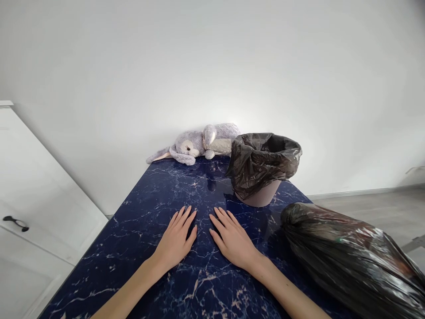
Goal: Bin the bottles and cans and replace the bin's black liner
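My left hand (176, 241) lies flat on the blue marbled table (133, 230), fingers stretched out and holding nothing. Beside it, a short gap to the right, my right hand (233, 239) rests palm down in the same way. Beyond the right hand stands a trash can (262, 195), upright and lined with a black plastic bag (262, 166) folded over its rim. To the right of my right forearm lies a filled black garbage bag (345, 252), its gathered neck toward the can. Its contents show only dimly through the plastic.
A lilac plush bunny (199, 144) lies on its side along the table's far edge, against the white wall (186, 62). At the left stands a white cabinet (36, 186) with a dark handle (16, 223). Grey floor (365, 206) shows to the right.
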{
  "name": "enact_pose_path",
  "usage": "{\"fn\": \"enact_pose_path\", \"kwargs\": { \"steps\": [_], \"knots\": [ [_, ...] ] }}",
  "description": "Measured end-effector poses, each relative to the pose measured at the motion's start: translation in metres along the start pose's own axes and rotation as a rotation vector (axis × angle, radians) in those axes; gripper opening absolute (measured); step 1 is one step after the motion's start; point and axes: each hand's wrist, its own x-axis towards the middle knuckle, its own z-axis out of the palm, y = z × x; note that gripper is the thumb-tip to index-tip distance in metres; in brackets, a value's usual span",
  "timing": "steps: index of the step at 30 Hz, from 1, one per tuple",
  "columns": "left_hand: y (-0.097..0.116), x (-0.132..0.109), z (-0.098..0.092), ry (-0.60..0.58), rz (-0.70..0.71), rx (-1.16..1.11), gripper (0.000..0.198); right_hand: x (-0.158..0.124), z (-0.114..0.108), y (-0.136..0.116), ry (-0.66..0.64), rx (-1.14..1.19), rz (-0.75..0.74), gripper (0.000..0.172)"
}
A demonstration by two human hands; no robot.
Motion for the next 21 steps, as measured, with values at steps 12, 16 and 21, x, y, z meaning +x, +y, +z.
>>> {"fn": "enact_pose_path", "kwargs": {
  "steps": [12, 16, 21],
  "knots": [
    [-0.0004, -0.0002, 0.0001, 0.001, 0.007, 0.005, 0.059, -0.0004, -0.0014, -0.0009, 0.0, 0.002, -0.001, 0.059],
    [-0.0004, -0.0002, 0.0006, 0.008, 0.004, 0.01, 0.058, -0.0006, -0.0017, -0.0008, -0.001, 0.003, -0.003, 0.059],
    [0.0009, 0.0, -0.0012, 0.008, 0.007, 0.006, 0.058, -0.0003, -0.0009, 0.0005, 0.008, 0.005, -0.011, 0.058]
  ]
}}
